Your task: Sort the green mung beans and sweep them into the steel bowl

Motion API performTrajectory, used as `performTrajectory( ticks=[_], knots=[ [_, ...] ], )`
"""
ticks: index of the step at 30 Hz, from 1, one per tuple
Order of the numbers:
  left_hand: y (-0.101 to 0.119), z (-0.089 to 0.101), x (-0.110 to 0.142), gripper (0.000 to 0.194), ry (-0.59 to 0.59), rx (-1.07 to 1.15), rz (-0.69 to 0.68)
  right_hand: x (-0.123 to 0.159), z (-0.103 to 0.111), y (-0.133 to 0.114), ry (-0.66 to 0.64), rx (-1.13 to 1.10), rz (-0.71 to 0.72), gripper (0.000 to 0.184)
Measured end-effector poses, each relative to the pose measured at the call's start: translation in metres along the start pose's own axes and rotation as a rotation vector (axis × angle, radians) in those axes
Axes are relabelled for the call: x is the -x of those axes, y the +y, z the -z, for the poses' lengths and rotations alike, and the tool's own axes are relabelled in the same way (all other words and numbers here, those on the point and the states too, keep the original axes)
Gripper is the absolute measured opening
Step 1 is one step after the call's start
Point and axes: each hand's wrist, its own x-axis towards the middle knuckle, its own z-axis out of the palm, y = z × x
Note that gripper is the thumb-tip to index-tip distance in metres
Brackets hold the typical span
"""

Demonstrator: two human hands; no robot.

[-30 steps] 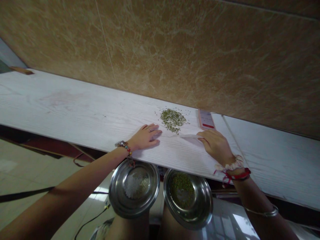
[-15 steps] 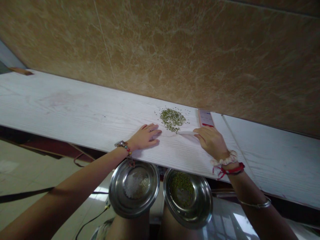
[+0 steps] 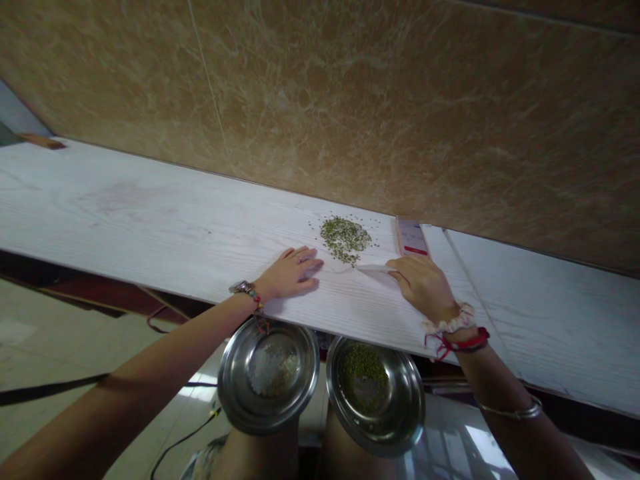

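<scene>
A small heap of green beans mixed with white grains (image 3: pixel 345 239) lies on the white wooden board (image 3: pixel 150 213). My left hand (image 3: pixel 293 273) rests flat on the board just left of the heap, fingers stretched out. My right hand (image 3: pixel 423 285) is closed on a thin white flat tool (image 3: pixel 373 268) whose tip points at the heap's near edge. Below the board's front edge sit two steel bowls on my lap: the left bowl (image 3: pixel 235 400) holds white grains, the right bowl (image 3: pixel 407 417) holds green beans.
A phone with a pink case (image 3: pixel 412 238) lies on the board against the brown marble wall (image 3: pixel 350 100), just beyond my right hand. A seam in the board (image 3: pixel 475 293) runs right of it. A cable (image 3: pixel 175 443) trails on the tiled floor.
My right hand with the white tool has shifted slightly up and left toward the heap. My left hand has stayed in place.
</scene>
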Motion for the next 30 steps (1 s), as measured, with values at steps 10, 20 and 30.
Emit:
performTrajectory(
  ticks=[10,20,30],
  knots=[
    [0.000,0.000,0.000,0.042,0.012,0.004,-0.002,0.000,-0.001,-0.004,-0.057,-0.044,-0.070,0.023],
    [0.001,0.002,0.000,0.043,-0.012,0.007,0.009,-0.003,-0.002,-0.005,-0.069,-0.133,-0.056,0.022],
    [0.000,0.000,0.001,0.042,0.012,0.011,0.003,0.006,0.011,0.004,-0.043,-0.112,-0.061,0.021]
  ],
)
